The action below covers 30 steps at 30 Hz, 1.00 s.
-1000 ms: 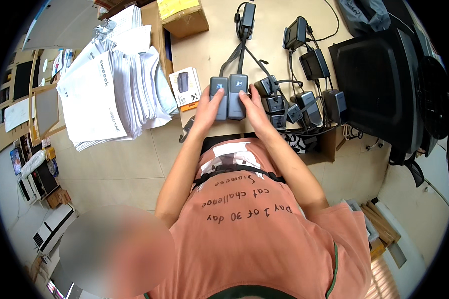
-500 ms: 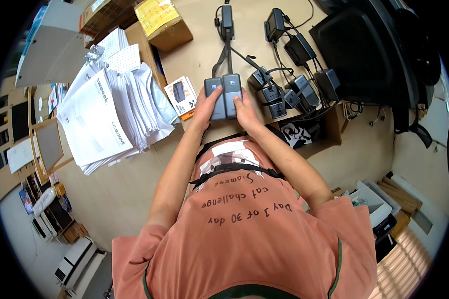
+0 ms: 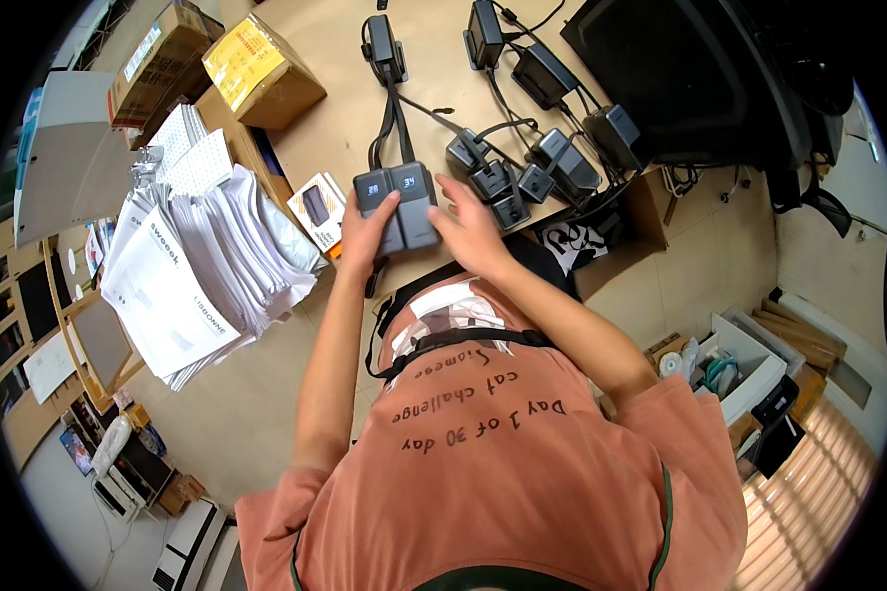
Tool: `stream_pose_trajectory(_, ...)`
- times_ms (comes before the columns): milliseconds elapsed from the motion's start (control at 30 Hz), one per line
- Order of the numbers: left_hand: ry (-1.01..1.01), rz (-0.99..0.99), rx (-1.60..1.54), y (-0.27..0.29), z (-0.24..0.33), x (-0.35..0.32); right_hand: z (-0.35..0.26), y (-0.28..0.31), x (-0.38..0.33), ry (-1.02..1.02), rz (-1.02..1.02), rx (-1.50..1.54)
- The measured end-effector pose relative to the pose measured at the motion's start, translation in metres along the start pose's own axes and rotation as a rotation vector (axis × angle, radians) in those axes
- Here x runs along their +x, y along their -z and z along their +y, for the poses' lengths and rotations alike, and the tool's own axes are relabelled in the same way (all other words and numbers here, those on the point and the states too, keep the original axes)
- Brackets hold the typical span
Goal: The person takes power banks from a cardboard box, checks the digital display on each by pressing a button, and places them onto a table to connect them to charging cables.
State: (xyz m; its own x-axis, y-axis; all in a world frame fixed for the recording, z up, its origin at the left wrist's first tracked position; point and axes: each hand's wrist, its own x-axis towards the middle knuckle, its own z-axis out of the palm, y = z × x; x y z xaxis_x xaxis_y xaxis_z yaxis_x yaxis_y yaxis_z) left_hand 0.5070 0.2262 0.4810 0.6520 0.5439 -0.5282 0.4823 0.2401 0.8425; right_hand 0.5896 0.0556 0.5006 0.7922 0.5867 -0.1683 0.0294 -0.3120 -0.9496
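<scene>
1. Both hands are on two grey boxes (image 3: 396, 205) w/ small lit screens. They sit side by side, touching, at the near edge of the table (image 3: 335, 138).
2. L hand (image 3: 362, 236) lies on the left box, fingers flat over its near end. It presses more than it grabs; can't tell if the thumb hooks under.
3. R hand (image 3: 466, 229) lies just right of the right box, fingers spread, tips touching its side. Not closed on it.
4. What changed: a sec ago both hands sat on top of the boxes, close together. Now the R hand has slid off to the right, and both little screens show.
5. The boxes look like they stayed put on the table. The view moved, not them.
6. Black cords (image 3: 394, 118) run from the boxes to the far side.
7. More grey chargers (image 3: 522, 167) sit right of the R hand.
8. A paper pile (image 3: 187, 286) is far left, a small white box (image 3: 317, 207) just left of the L hand.
9. My guess: the boxes are set down & the hands are easing off.
</scene>
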Motion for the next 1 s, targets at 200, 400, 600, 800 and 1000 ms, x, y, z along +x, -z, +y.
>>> stream_pose_trajectory(200,-0.543,0.283,0.455,-0.047,0.058,-0.065,-0.025,0.138,-0.024,0.068,0.171,-0.168)
stream_pose_trajectory(400,-0.634,-0.112,0.832,-0.124,0.061,-0.058,0.028,0.149,-0.004,0.248,-0.025,-0.616)
stream_pose_trajectory(600,-0.485,-0.053,0.885,-0.152,0.045,-0.048,0.059,0.15,0.024,0.26,-0.094,-0.611)
stream_pose_trajectory(800,-0.356,-0.033,0.76,-0.166,0.031,-0.048,0.043,0.19,0.028,0.249,0.022,-0.368)
stream_pose_trajectory(1000,-0.377,0.258,0.439,-0.152,0.022,-0.039,0.022,0.236,0.027,-0.256,0.073,0.692)
